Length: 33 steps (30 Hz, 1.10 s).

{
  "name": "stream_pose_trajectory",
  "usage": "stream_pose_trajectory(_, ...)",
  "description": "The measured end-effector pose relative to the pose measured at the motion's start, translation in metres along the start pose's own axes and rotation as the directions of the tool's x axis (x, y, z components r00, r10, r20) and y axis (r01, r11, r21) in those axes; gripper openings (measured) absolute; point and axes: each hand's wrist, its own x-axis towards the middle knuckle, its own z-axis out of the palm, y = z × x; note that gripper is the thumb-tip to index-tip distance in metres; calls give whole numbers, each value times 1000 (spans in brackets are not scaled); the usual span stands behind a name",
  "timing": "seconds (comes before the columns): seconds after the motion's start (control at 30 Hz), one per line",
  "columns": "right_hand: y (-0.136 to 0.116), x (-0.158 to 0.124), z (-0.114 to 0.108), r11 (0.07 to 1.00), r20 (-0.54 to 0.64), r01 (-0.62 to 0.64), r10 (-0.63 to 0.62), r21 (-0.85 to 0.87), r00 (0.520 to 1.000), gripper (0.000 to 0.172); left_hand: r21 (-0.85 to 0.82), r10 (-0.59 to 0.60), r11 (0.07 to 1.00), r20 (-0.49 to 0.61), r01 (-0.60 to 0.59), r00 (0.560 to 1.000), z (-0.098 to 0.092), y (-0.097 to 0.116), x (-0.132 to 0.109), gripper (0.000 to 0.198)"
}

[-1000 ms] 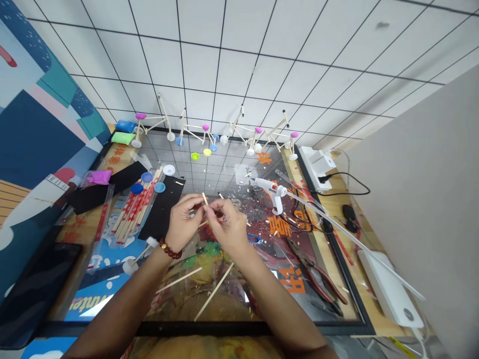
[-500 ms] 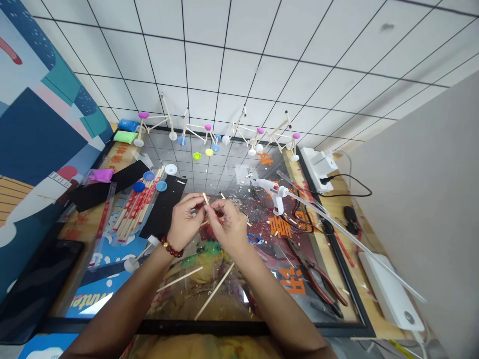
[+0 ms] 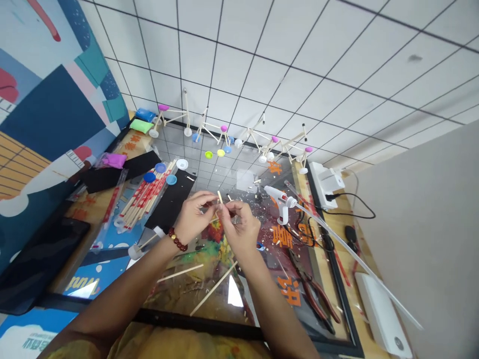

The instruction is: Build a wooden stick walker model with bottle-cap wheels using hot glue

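My left hand [image 3: 192, 217] and my right hand [image 3: 241, 227] meet above the middle of the glass-topped table [image 3: 209, 174]. Both pinch a short wooden stick piece [image 3: 220, 198] whose tip pokes up between the fingertips. A bead bracelet [image 3: 177, 240] is on my left wrist. Two loose long sticks [image 3: 213, 288] lie on the glass below my hands.
A white glue gun [image 3: 280, 198] stands to the right with a long glue stick. Red-handled pliers [image 3: 312, 294] lie further right. Packed chopsticks [image 3: 146, 194], coloured caps and a black sheet [image 3: 170, 202] are on the left. Several stick models [image 3: 220, 134] line the tiled wall.
The view has tilted and shifted to the left. My hands stay together on the stick piece, fingers shifting slightly.
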Motion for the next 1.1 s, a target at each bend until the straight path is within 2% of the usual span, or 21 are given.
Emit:
stream_pose_trajectory(0.2, 3, -4, 0, 999, 8, -44, 44, 24, 999, 9, -30, 14, 999, -11, -14, 1000, 3, 0, -2, 21)
stream_pose_trajectory(0.4, 7, -10, 5, 987, 16, -120, 119, 103, 993, 17, -16, 31, 999, -15, -31, 999, 4, 0, -4, 24)
stream_pose_trajectory(0.63, 8, -8, 9, 965, 8, -189, 190, 180, 982, 24, -74, 29, 997, -11, -30, 1000, 5, -1, -6, 25)
stream_pose_trajectory(0.97, 11, -9, 9, 960, 5, -189, 192, 206, 981, 24, -86, 27, 996, -25, -29, 999, 5, 1, -6, 22)
stream_pose_trajectory(1.1, 10, -8, 8, 966, 2, -198, 201, 165, 980, 25, -86, 30, 996, -16, -31, 999, 5, 0, -7, 22)
